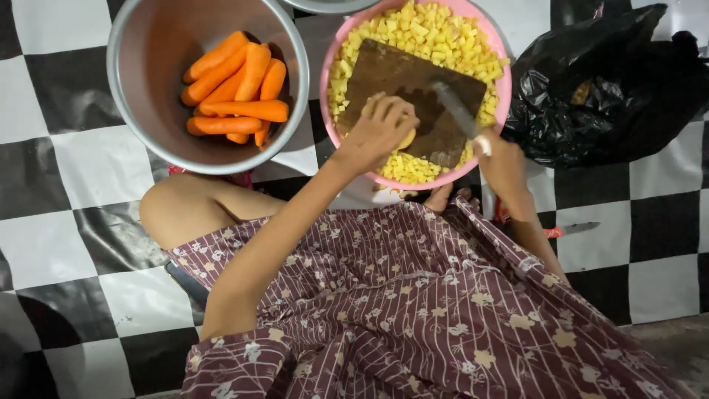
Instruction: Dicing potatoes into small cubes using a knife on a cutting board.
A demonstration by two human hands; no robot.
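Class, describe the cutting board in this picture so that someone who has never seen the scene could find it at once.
Start at the pink bowl of yellow diced pieces, right of the metal bowl of carrots. Lying across it is the cutting board, under the left hand and the knife. It is the only flat, dark brown slab there.

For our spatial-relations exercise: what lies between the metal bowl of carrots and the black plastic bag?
In the head view, the pink bowl of diced yellow pieces sits between the metal bowl and the black bag, with a cutting board resting on it.
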